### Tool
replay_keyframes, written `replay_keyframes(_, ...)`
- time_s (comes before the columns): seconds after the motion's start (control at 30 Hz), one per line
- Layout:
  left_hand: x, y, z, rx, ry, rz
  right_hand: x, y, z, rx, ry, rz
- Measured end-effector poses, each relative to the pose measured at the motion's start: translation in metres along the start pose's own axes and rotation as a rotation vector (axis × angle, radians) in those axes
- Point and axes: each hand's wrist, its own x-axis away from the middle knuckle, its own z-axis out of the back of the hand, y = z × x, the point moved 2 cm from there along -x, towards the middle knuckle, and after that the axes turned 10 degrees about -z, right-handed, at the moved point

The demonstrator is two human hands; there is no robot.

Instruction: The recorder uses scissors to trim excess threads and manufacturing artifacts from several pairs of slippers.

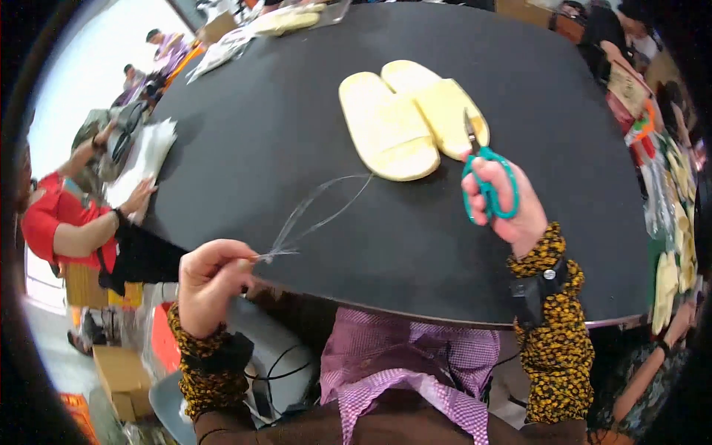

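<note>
While the left hand [210, 280] hovers at the near edge of the black table [297, 111], its fingers are pinched together on a bundle of thin clear strands [311, 211]. Those strands fan out in loops across the tabletop, reaching up and to the right toward the slippers [408, 119]. Over on the other side, the right hand [512, 208] is closed around teal scissors [486, 182], fingers through the handle loops, blades pointing up and away. The blade tips sit over the edge of the right-hand slipper; whether they touch it, I cannot tell. The pair of pale yellow slippers lies side by side, touching, near the middle of the table, toes angled toward the person. Both wrists wear patterned yellow-and-black sleeves. Off to the left, a co-worker in red [55, 222] rests a hand on a stack of white sheets [144, 159] at the table's rim.
</note>
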Motion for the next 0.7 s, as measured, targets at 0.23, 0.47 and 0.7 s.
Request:
replay_keyframes(0.23, 0.074, -0.038, 0.083, -0.336, 0.259, 0.195, 0.001, 0.005, -0.013, 0.057, -0.022, -0.039)
replay_keyframes(0.47, 0.111, -0.107, 0.090, -0.474, 0.169, 0.189, 0.002, 0.005, -0.005, 0.029, -0.008, -0.025)
replay_keyframes(0.7, 0.111, -0.133, 0.069, -0.901, -0.120, 0.126, 0.003, 0.004, -0.004, -0.106, 0.031, 0.088)
